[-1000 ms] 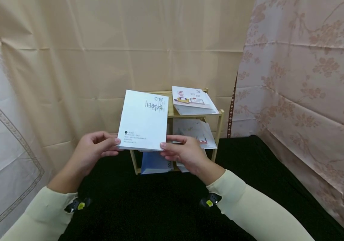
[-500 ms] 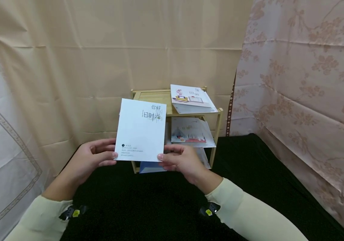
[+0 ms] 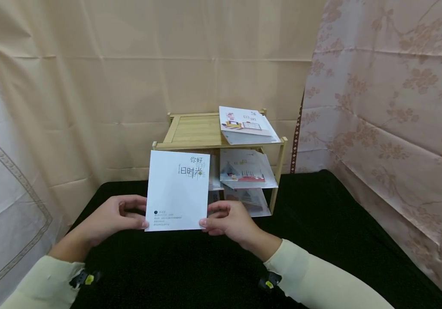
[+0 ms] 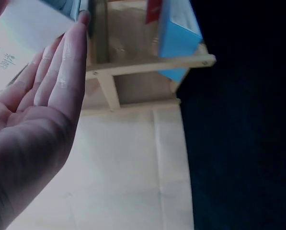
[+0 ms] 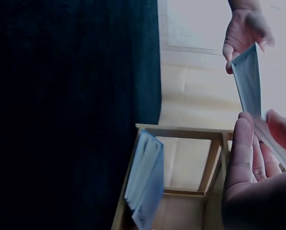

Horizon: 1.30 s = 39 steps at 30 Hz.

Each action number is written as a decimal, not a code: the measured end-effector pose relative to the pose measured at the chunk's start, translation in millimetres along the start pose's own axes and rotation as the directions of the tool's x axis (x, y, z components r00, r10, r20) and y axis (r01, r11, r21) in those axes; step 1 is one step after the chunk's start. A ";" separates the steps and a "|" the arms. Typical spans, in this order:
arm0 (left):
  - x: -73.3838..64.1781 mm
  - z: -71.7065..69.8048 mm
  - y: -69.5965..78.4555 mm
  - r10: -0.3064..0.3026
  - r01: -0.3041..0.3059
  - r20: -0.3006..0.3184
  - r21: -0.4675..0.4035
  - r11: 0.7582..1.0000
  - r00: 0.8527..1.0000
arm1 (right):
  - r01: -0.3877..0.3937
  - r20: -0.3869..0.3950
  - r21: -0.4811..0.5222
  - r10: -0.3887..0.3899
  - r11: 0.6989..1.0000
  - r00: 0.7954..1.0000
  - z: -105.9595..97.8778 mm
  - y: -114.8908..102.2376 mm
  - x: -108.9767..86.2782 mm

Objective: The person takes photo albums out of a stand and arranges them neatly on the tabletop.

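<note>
A white paperback book (image 3: 174, 189) with dark Chinese lettering on its cover is held up between both hands, its cover toward the head camera. My left hand (image 3: 118, 219) pinches its lower left corner, thumb in front. At the lower right corner my right hand (image 3: 230, 221) pinches it the same way. The right wrist view shows the lower page edge of the book (image 5: 248, 79), with the covers slightly spread. In the left wrist view, the fingers of the left hand (image 4: 47, 96) lie extended behind the book (image 4: 28, 36).
Behind the book stands a wooden shelf (image 3: 193, 128) on a black cloth (image 3: 159, 266). Illustrated books (image 3: 244, 122) lie on its top right, with others on the middle level (image 3: 244, 169) and bottom level (image 3: 249, 201). A blue book (image 4: 181, 38) stands inside it. Curtains hang around.
Both hands have brought the book down and toward the person, away from the shelf. The shelf's top left, partly covered before, now shows fully. The grips look the same.
</note>
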State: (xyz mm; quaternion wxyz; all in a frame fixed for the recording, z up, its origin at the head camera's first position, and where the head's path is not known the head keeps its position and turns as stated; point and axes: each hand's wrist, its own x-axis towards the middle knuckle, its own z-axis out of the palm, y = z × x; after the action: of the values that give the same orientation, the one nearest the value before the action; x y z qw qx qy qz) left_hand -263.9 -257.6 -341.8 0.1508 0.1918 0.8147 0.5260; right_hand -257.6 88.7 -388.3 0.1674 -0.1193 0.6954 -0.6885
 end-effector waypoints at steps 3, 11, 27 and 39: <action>-2.0 -1.7 -7.3 -0.012 0.013 0.037 -0.018 1.000 0.999 | 0.018 0.012 -0.026 -0.017 1.000 1.000 2.8 6.5 1.8; -9.0 -11.2 -34.9 -0.052 0.055 0.072 -0.039 0.998 0.996 | 0.027 0.023 -0.073 -0.026 0.997 0.999 19.1 18.7 11.0; -27.6 -36.2 -87.2 -0.054 0.077 0.215 -0.099 0.992 0.975 | 0.018 0.047 -0.090 -0.014 0.996 0.999 58.5 40.5 31.5; -38.3 -57.3 -106.2 -0.093 0.124 0.242 -0.115 0.986 0.966 | -0.015 0.061 -0.089 0.021 0.996 0.998 82.0 41.1 45.2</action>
State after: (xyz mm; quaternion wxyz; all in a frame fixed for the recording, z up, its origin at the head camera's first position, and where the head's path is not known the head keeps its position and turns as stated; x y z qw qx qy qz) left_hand -272.1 -361.1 -414.3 0.2873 0.1979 0.7646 0.5420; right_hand -263.7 -3.5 -432.0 0.1895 -0.1415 0.7209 -0.6514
